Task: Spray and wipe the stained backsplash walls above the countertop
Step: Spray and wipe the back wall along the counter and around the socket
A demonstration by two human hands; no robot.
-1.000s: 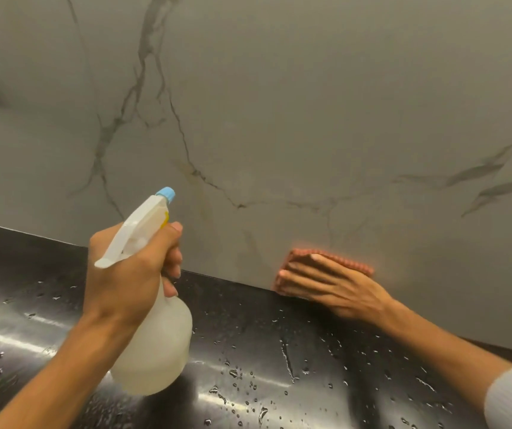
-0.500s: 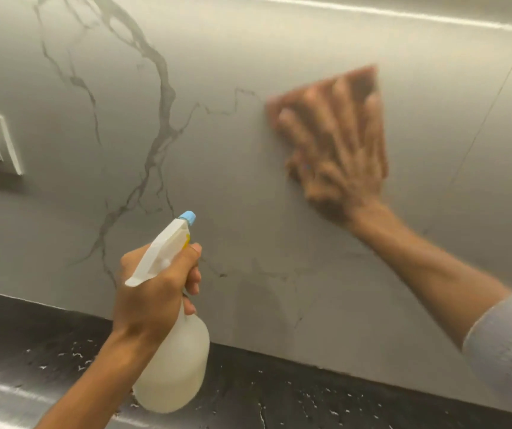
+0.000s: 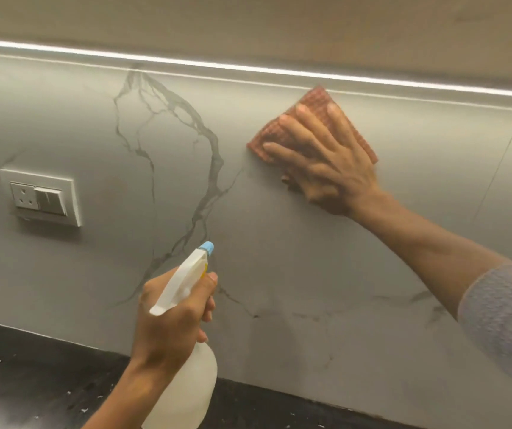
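The grey marble-look backsplash (image 3: 295,243) with dark veins fills most of the view. My right hand (image 3: 326,162) lies flat with fingers spread on an orange waffle cloth (image 3: 315,102), pressing it against the wall high up, just under the lit strip. My left hand (image 3: 171,317) grips a translucent white spray bottle (image 3: 186,388) by its neck, low at centre, above the counter. The bottle's blue nozzle (image 3: 208,247) points up toward the wall. A finger rests around the trigger.
A white socket and switch plate (image 3: 43,196) sits on the wall at left. A bright light strip (image 3: 248,68) runs under the upper cabinet. The black countertop (image 3: 32,376) below is wet with droplets. A thin panel seam (image 3: 499,168) runs down the wall at right.
My right hand and the cloth have travelled from the wall's bottom edge up to the top, near the light strip. The view has tilted upward. The left hand still holds the bottle.
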